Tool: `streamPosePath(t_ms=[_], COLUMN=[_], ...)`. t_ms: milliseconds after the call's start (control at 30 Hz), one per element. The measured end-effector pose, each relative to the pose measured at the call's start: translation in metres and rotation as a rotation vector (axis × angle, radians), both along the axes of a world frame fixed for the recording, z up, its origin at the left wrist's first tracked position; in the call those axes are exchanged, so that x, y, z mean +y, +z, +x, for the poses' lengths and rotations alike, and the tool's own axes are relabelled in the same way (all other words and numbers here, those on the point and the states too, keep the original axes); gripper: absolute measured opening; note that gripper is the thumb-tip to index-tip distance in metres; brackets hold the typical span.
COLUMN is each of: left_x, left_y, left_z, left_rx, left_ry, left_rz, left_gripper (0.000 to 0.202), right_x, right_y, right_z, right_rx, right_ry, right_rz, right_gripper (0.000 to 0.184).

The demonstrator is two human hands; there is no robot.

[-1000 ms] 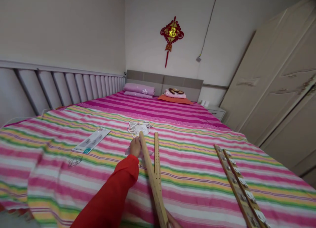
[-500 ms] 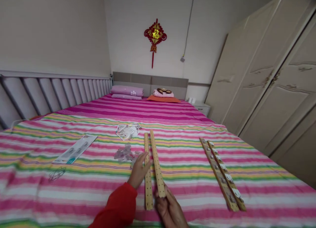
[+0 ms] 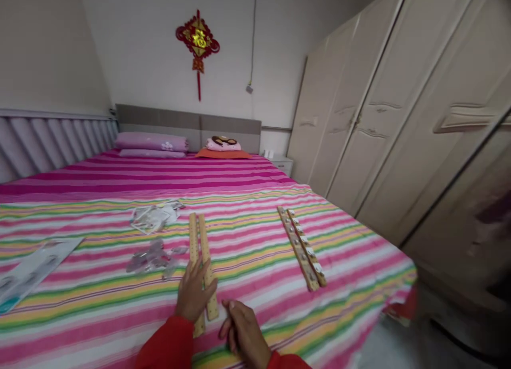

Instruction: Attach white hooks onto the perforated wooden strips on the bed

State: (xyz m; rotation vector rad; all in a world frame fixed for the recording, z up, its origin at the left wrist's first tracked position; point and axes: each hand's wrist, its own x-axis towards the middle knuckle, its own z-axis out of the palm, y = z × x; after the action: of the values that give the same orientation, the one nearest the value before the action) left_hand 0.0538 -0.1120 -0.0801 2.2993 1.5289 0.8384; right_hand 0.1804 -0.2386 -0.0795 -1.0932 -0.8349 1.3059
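The person's left hand is lying flat, fingers spread, on two pale wooden strips with rows of small holes. The strips are lying side by side on the pink, green and yellow striped bedspread. The right hand is resting just right of the strips' near ends, fingers loosely curled and gripping nothing. Beyond the left hand and to its left, clear plastic bags of small parts are lying near the strips. Well to the right of both hands, a second pair of wooden strips carrying metal fittings is lying on the bedspread.
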Motion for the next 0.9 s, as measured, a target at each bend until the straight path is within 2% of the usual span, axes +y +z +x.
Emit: streamPosePath(t_ms=[67, 167, 267, 333, 400, 533, 733, 900], left_x=[0.006, 0.012, 0.013, 0.012, 0.011, 0.011, 0.011, 0.01], left_y=[-0.008, -0.016, -0.017, -0.016, -0.015, -0.014, -0.012, -0.01], left_z=[-0.003, -0.007, -0.008, -0.008, -0.008, -0.009, -0.01, -0.012], left_rx=[-0.007, -0.026, -0.034, -0.038, -0.044, -0.06, -0.072, -0.111], left_ry=[-0.032, -0.077, -0.084, -0.073, -0.073, -0.085, -0.075, -0.098], left_rz=[0.045, 0.06, 0.065, 0.052, 0.04, 0.015, -0.015, -0.019], left_gripper=[0.054, 0.053, 0.053, 0.054, 0.054, 0.055, 0.052, 0.051], right_x=[-0.015, -0.041, -0.062, -0.069, -0.07, -0.061, -0.048, -0.042], right_y=[-0.006, -0.013, -0.013, -0.009, -0.004, 0.001, -0.009, -0.013], right_z=[0.022, 0.066, 0.113, 0.139, 0.158, 0.179, 0.188, 0.19], right_rx=[0.031, 0.15, 0.295, 0.353, 0.398, 0.475, 0.705, 0.791], right_ry=[-0.153, -0.481, -0.784, -0.896, -0.9, -0.776, -0.604, -0.413], right_rz=[-0.021, -0.044, -0.071, -0.073, -0.082, -0.048, 0.077, 0.118], right_gripper=[0.059, 0.057, 0.053, 0.05, 0.047, 0.038, 0.023, 0.017])
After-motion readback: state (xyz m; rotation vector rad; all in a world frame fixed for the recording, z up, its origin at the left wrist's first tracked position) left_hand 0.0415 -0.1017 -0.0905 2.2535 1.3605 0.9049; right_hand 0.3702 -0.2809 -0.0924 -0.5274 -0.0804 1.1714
